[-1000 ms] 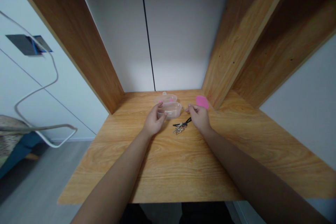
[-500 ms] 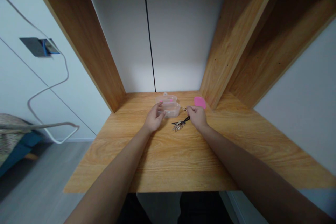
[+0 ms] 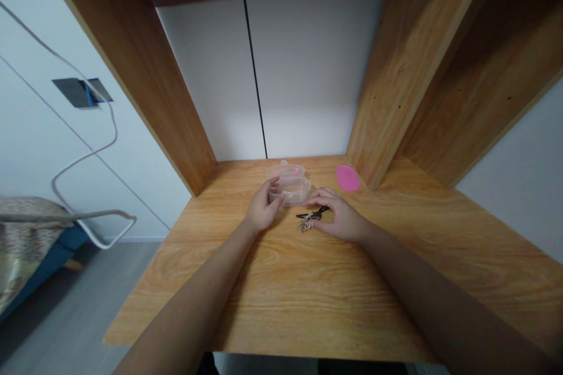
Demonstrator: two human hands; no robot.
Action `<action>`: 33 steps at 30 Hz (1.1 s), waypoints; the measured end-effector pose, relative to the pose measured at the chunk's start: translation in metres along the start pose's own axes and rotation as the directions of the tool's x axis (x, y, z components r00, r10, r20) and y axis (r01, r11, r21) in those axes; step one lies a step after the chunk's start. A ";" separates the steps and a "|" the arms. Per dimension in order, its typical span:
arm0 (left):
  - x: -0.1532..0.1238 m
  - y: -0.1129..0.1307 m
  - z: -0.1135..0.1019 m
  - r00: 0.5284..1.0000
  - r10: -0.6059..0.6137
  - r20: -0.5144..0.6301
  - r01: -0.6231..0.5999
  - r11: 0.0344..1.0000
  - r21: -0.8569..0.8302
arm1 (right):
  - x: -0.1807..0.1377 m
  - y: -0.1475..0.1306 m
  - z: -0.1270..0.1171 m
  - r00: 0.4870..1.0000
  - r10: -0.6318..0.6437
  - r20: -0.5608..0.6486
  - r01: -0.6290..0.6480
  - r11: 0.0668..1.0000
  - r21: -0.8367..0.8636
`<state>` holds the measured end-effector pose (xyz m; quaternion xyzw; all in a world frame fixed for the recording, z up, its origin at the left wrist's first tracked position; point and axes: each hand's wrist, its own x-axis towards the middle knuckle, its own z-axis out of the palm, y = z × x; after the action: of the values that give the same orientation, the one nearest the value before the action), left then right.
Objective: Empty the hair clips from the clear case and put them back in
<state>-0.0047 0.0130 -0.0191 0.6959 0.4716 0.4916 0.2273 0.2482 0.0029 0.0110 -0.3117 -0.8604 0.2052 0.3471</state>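
Shifted toward the front edge of the tabletop point(image 3: 272, 299), my right hand point(image 3: 342, 220) curves half-open, no grip visible, beside metallic pieces point(image 3: 304, 223), while my left hand point(image 3: 263, 209) pinches the clear container point(image 3: 297, 195) toward the back edge, presumably to steady it.

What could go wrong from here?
1. Snagging: the small metallic pieces lie bunched against the black item, so lifting one might drag others.
2. Slipping: the left hand grips the clear container at one end only, so a knock could swing it.
3. Blocked view: the right hand may hide pieces beneath it.
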 end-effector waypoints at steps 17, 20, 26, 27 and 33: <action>-0.005 0.008 0.000 1.000 -0.015 0.012 0.015 0.999 0.051 | 0.004 0.001 -0.006 0.986 -0.037 0.160 0.071 0.975 -0.211; -0.006 0.012 0.000 0.999 -0.038 0.016 0.037 0.998 0.041 | 0.004 0.001 -0.004 0.991 -0.052 0.123 0.074 0.981 -0.180; -0.007 0.019 0.000 0.998 -0.029 0.051 0.028 0.999 0.034 | 0.000 -0.002 -0.001 0.995 -0.020 -0.097 0.007 0.991 -0.131; -0.008 0.021 -0.001 0.998 -0.030 0.054 0.028 0.999 0.038 | 0.000 -0.002 -0.001 0.991 -0.019 -0.129 0.001 0.990 -0.139; -0.013 0.026 -0.004 0.992 0.032 0.119 -0.042 0.996 0.078 | 0.003 -0.005 -0.004 0.937 -0.124 -0.328 0.050 0.973 -0.225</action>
<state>0.0024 -0.0105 -0.0033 0.7410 0.4637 0.4343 0.2173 0.2476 0.0019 0.0183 -0.3391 -0.8177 0.0392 0.4635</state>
